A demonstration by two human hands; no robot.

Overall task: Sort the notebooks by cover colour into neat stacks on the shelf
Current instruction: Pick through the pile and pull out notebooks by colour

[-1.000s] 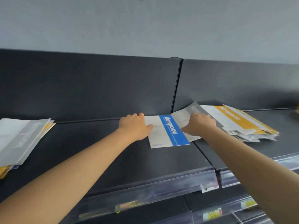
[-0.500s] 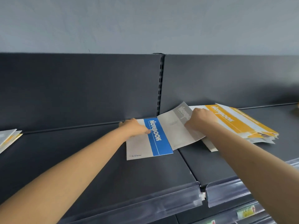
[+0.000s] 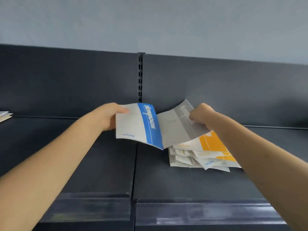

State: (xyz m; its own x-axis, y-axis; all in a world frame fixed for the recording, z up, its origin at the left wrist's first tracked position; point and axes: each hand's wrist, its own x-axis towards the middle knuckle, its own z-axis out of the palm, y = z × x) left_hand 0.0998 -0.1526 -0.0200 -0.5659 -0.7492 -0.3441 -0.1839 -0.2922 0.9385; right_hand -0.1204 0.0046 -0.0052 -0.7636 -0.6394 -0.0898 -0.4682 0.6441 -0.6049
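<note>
Notebook pile (image 3: pixel 200 157) on shelf (image 3: pixel 100 172) right; seemingly another stack (image 3: pixel 5 115) far left.

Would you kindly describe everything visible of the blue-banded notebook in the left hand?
The blue notebook is a thin, soft-covered booklet: pale cover, broad blue band down its right side with white lettering, small blue print lower left. The left hand grips its left edge, thumb on top, holding it slightly bowed above the shelf. Its right edge meets the grey notebook in the right hand.

A grey wall (image 3: pixel 150 22) above dark back panels (image 3: pixel 66 80), slotted upright (image 3: pixel 140 77) between them.
</note>
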